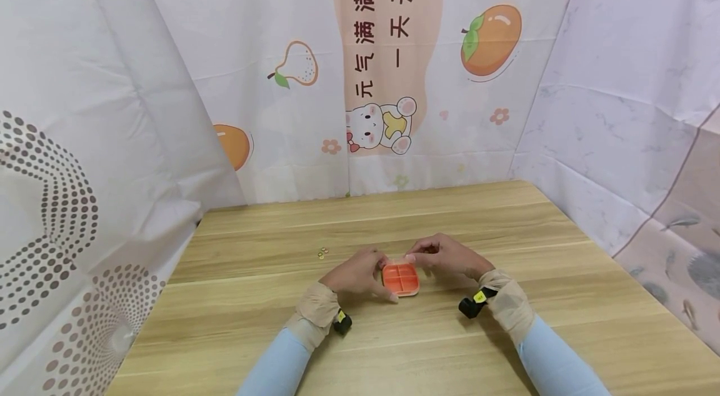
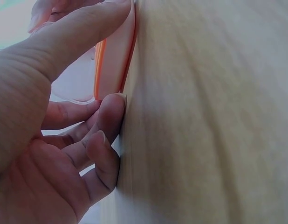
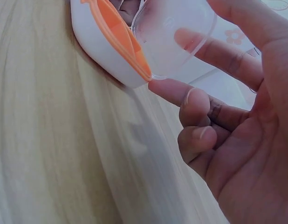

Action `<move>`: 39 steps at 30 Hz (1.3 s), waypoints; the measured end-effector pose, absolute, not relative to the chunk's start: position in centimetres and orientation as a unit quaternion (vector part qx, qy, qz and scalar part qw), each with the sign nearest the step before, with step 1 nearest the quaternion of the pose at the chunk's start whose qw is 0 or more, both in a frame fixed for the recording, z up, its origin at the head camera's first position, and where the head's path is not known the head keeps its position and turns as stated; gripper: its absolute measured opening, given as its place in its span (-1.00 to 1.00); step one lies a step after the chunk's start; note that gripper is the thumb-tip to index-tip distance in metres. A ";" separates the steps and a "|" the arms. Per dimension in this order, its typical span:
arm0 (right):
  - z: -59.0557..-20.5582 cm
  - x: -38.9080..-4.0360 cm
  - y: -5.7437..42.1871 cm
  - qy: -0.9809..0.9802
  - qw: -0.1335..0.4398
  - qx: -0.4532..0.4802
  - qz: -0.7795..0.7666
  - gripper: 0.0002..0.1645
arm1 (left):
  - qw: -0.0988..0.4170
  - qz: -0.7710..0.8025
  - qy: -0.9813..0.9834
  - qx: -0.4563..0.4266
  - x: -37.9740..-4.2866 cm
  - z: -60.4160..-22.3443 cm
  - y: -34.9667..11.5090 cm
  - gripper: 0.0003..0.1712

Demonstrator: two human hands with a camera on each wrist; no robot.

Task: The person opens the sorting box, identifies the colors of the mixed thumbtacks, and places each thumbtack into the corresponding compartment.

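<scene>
A small box (image 1: 400, 279) with an orange, four-compartment inside and a white outer shell sits on the table in the head view. Its clear lid (image 3: 174, 32) stands raised at the back edge. My left hand (image 1: 360, 272) holds the box at its left side, thumb along the near wall and fingers around the far corner. On the other side, my right hand (image 1: 447, 257) pinches the clear lid, its index finger showing through the plastic in the right wrist view. The ring and little fingers of that hand are curled beside the box.
Several tiny yellowish and pinkish pieces (image 1: 322, 253) lie on the wooden table (image 1: 270, 333), left of the box and beyond the left hand. A printed curtain (image 1: 281, 133) hangs behind the table's back edge, with more cloth along both sides.
</scene>
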State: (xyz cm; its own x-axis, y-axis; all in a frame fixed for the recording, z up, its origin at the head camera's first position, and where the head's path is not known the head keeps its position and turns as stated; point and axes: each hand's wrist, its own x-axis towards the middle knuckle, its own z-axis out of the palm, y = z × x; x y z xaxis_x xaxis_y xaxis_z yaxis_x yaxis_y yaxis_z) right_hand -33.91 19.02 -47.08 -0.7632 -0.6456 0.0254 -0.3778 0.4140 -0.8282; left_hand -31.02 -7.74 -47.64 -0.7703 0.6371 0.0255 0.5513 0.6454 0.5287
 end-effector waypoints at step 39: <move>-47.6 -34.2 18.0 0.812 0.165 -0.189 -0.527 -0.43 | 0.091 0.276 0.904 0.313 -31.0 -47.8 -7.5 -0.13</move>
